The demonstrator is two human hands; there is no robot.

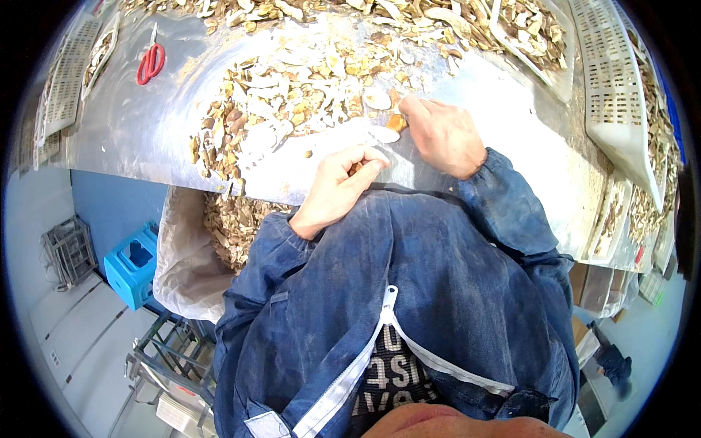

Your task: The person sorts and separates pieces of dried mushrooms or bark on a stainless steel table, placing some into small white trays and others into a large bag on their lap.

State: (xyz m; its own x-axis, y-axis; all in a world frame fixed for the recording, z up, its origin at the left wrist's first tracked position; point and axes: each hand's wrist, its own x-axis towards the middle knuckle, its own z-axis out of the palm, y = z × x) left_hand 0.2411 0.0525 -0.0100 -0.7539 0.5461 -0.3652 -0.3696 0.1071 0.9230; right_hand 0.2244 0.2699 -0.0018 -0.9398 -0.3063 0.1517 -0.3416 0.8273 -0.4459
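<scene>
My left hand [339, 186] is closed around small brown pieces that look like dried mushroom, near the front edge of the steel table [139, 124]. My right hand [442, 139] rests to the right with curled fingers, its tips at an orange-brown slice [396, 124]; what they grip is partly hidden. A pale slice [377, 98] lies just left of those fingertips. A wide spread of dried slices [263, 95] covers the table beyond both hands.
Red-handled scissors [150, 64] lie at the back left. White perforated baskets of slices [610, 117] line the right side; others [66, 87] stand far left. A lined bin of pieces [186, 263] sits under the table edge, beside a blue stool [128, 266] and metal frames.
</scene>
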